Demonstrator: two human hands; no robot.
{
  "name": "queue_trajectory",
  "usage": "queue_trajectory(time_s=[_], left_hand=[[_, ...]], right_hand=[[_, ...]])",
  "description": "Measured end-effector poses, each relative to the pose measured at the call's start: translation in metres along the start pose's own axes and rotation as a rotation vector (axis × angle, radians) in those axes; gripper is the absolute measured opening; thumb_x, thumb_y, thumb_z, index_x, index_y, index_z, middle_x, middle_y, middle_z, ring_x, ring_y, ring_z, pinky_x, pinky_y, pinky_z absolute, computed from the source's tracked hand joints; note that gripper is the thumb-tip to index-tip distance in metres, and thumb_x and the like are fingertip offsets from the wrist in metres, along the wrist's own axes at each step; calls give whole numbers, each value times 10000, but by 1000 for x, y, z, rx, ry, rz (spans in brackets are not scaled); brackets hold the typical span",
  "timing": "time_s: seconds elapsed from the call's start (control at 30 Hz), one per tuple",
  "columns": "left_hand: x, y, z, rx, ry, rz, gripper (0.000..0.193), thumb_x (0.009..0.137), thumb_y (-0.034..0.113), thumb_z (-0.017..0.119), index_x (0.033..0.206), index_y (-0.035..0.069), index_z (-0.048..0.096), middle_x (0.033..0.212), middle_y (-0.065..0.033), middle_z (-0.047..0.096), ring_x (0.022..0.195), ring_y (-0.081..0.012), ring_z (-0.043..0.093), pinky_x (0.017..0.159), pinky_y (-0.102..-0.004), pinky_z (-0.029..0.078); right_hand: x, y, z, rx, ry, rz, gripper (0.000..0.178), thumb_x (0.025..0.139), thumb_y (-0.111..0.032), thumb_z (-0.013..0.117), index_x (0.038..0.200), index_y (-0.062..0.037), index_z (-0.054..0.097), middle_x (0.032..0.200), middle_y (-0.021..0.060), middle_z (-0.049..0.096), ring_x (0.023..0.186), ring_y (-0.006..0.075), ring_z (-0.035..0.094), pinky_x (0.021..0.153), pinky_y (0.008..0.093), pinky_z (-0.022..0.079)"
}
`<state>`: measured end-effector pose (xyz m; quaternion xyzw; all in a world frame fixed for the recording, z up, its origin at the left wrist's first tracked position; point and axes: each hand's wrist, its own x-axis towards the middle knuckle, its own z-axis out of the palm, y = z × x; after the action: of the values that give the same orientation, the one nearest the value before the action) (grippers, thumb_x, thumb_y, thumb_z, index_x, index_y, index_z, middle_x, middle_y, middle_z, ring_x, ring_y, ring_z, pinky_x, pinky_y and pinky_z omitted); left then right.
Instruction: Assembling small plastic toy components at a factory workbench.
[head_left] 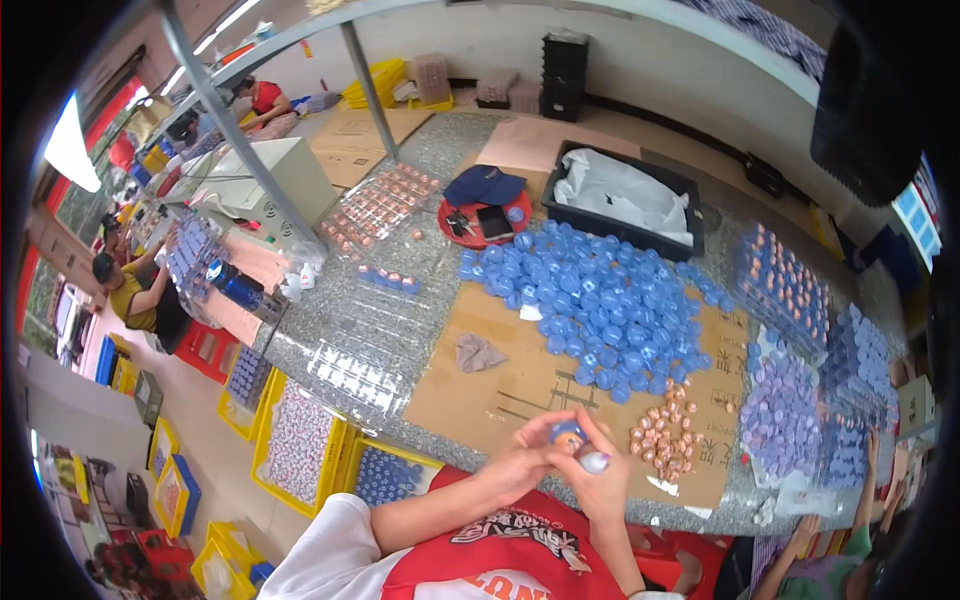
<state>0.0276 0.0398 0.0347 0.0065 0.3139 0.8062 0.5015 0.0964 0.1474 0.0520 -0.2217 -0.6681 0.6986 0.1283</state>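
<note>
In front of my chest both hands meet over a small round blue piece with an orange-brown part (568,438). My left hand (520,462) pinches it from the left. My right hand (601,482) closes on its right side, and a small whitish, rounded item (594,462) shows at its fingers; its kind I cannot make out. Beyond the hands spreads a large heap of round blue caps (610,300) on a flattened cardboard sheet (480,400). A smaller pile of orange-brown pieces (667,435) lies right of my hands. A crumpled greyish cloth (480,352) rests on the cardboard.
Clear trays (360,375) lie left, beside trays of orange-brown pieces (385,205). A black crate (695,215) with white lining and a red plate (447,222) with a cap stand behind the heap. Stacked filled trays (785,285) stand right. Yellow bins (262,440) flank the table; co-workers sit nearby.
</note>
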Motion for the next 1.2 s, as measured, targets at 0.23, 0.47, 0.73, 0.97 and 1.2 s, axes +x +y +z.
queue_trajectory(time_s=[0.23, 0.47, 0.73, 0.97, 1.2], left_hand=[[-5, 8, -14, -205, 99, 52, 420, 780, 70, 586, 1170, 99, 431, 1085, -119, 520, 966, -230, 546, 834, -326, 470], [-11, 8, -7, -131, 28, 81, 387, 765, 11, 582, 1129, 57, 457, 1040, -125, 529, 1011, -269, 523, 858, -343, 462], [-9, 5, -27, 128, 40, 213, 416, 754, -16, 578, 1151, 12, 457, 993, -95, 540, 891, -147, 549, 781, -273, 462], [-24, 18, -17, 243, 146, 179, 422, 729, -42, 577, 1136, 12, 479, 928, -74, 567, 826, -126, 565, 752, -247, 473], [-17, 15, -51, 255, 82, 208, 382, 749, -23, 562, 1122, 21, 491, 938, -59, 573, 821, -124, 565, 690, -246, 469]], right_hand=[[0, -10, 6, -39, -12, -20, 646, 628, -91, 748, 1176, 61, 443, 1068, 129, 545, 958, 150, 530, 808, 267, 437], [-3, 1, 7, -30, -99, -11, 732, 615, -151, 771, 1222, 36, 406, 987, 109, 585, 868, 110, 545, 757, 245, 448], [-2, 0, 22, -60, -78, 10, 656, 649, -157, 748, 1203, 16, 443, 921, 78, 604, 802, 80, 539, 724, 236, 458], [-6, 3, 35, -65, -104, -24, 649, 648, -164, 741, 1195, 14, 442, 1014, 127, 572, 896, 125, 541, 749, 264, 457], [-5, 20, 58, -24, -18, 105, 528, 683, -168, 706, 1133, 11, 496, 826, 67, 596, 689, 96, 562, 563, 215, 462]])
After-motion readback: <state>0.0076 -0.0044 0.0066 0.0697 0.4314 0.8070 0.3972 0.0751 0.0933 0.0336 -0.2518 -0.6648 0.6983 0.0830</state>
